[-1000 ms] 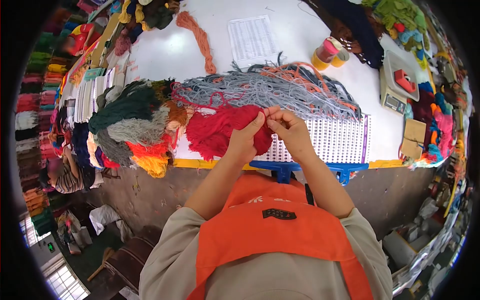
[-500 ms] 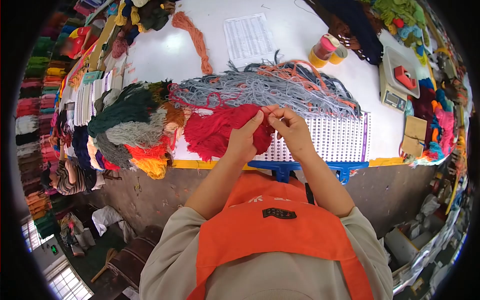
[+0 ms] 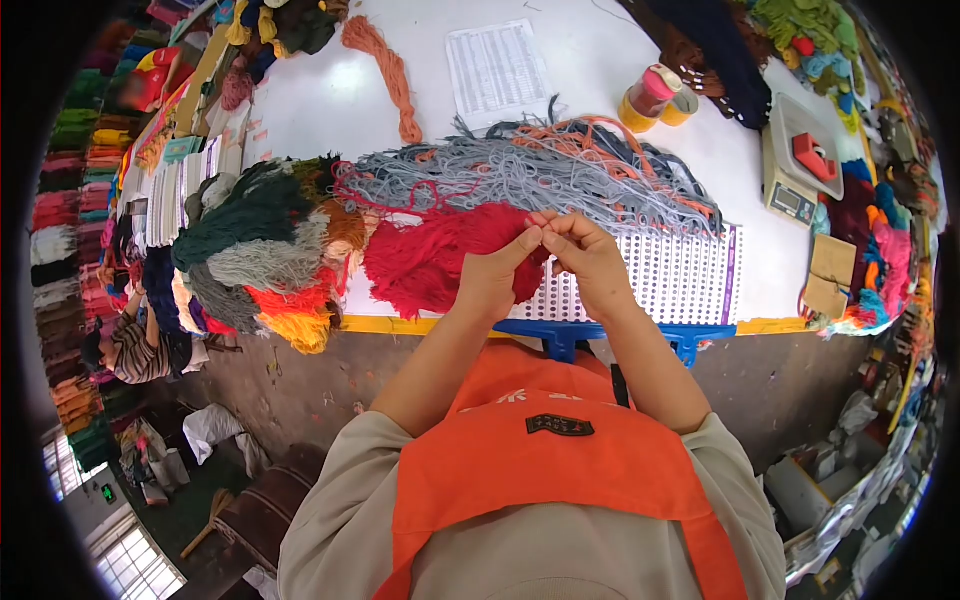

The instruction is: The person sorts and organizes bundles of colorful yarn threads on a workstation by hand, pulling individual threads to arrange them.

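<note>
A thick bundle of crimson yarn (image 3: 420,262) lies at the table's front edge. My left hand (image 3: 495,278) is closed at the bundle's right end, thumb and fingers pinching red yarn. Close against it, my right hand (image 3: 592,262) pinches at the same end, fingertips nearly meeting the left ones. The exact strands between the fingertips are too small to make out. Under the hands and to the right lies a white card with rows of holes (image 3: 665,275). Behind the crimson bundle spreads a heap of grey yarn with orange strands (image 3: 450,180).
Green, grey, red and yellow yarn bundles (image 3: 265,255) pile up on the left. Behind are an orange skein (image 3: 388,75), a printed sheet (image 3: 497,70) and a jar (image 3: 648,98). A scale (image 3: 795,165) stands right. Another person (image 3: 140,350) is at far left.
My right hand has turned slightly and its fingertips have come closer to the left ones. The crimson bundle has shifted a little; the view has moved slightly.
</note>
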The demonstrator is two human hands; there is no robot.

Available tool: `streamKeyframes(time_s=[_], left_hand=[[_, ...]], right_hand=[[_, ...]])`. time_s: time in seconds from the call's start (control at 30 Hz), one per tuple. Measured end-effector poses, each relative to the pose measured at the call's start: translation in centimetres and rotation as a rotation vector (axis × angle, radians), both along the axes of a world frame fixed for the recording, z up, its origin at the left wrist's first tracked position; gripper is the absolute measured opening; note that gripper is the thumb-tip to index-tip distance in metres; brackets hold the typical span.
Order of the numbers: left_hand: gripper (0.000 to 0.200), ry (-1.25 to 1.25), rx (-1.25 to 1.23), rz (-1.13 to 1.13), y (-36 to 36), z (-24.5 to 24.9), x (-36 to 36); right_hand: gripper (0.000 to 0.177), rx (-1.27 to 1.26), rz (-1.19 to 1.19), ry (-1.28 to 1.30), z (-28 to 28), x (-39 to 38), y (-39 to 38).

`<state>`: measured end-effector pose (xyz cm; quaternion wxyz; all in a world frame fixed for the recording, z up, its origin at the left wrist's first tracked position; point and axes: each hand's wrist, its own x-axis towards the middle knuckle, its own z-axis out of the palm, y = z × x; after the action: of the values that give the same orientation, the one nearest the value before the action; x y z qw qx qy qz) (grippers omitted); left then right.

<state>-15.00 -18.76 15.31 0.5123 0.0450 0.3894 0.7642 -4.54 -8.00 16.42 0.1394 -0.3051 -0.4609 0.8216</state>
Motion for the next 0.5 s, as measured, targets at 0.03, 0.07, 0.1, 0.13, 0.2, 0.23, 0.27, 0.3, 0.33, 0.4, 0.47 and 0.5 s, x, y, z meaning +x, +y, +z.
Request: streamKeyframes(time_s=[0.03,0.07,0.1,0.13,0.2,0.23,0.27,0.3,0.33,0.4,0.47,0.5], left_hand=[[0.029,-0.002,-0.003,0.001,0.1,-0.1,0.1],[0.029,0.001,-0.020,0.002,0.2,-0.2,0.0],[0.028,0.004,-0.036,0.004,0.3,-0.2,0.0],[0.028,0.003,-0.038,0.005,0.4,-0.4,0.0],[0.028,0.025,-0.044,0.012,0.4,-0.7,0.0],[0.028,0.024,-0.045,0.012,0.4,-0.8,0.0],[0.028,0.018,-0.047,0.013,0.5,-0.6,0.0],[0.028,0.012,-0.048,0.015,0.5,-0.4,0.1],[0.028,0.011,-0.049,0.016,0.6,-0.4,0.1],[0.027,0.032,-0.067,0.030,0.6,-0.4,0.2],[0.027,0.041,-0.052,0.019,0.8,-0.4,0.2],[0.027,0.051,-0.036,0.006,0.9,-0.4,0.2]], right_hand=[[0.009,-0.003,0.001,-0.002,-0.2,0.1,0.1],[0.010,-0.006,0.008,-0.006,-0.4,0.1,0.2],[0.012,-0.010,0.016,-0.010,-0.5,0.1,0.3],[0.012,-0.011,0.017,-0.011,-0.5,0.0,0.4],[0.011,-0.058,0.008,0.017,-0.1,-0.1,0.6],[0.011,-0.060,0.008,0.016,-0.1,0.0,0.7],[0.011,-0.075,0.015,0.013,-0.1,0.0,0.8],[0.011,-0.089,0.021,0.009,-0.1,0.1,0.8],[0.011,-0.091,0.022,0.008,-0.2,0.1,0.9],[0.012,-0.103,0.009,0.021,-0.4,0.1,1.0],[0.012,-0.109,0.027,0.021,-1.1,0.3,1.2],[0.013,-0.114,0.045,0.022,-1.3,0.4,1.3]])
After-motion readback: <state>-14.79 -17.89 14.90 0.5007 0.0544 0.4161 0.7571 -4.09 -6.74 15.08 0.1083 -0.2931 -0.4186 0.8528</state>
